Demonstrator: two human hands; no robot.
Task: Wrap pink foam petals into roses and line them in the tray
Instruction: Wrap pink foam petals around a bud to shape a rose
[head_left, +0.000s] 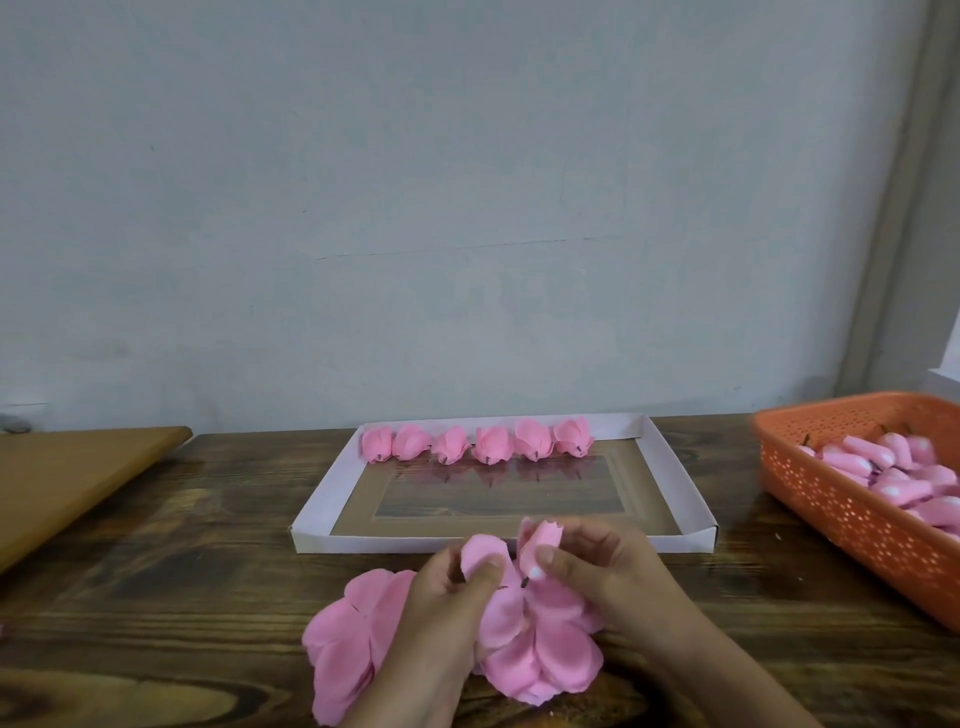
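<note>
Tray (317, 501): white card, on wooden surface (171, 561); six roses (477, 442) in a row along its far edge.
Left hand (441, 597): fingers (480, 571) pinching a petal (480, 556).
Right hand (608, 571): fingers gripping a half-wrapped bud (540, 535), just before the tray.
Petal stack (348, 639): flat, under both hands.
Basket (841, 509): orange, right, holding pink buds.

- A plain handcraft workbench: dark wooden table (156, 545) set against a bare grey wall (415, 182).
- Far centre, white cardboard tray (675, 467); right, orange plastic basket (831, 514) of pink foam buds (883, 467).
</note>
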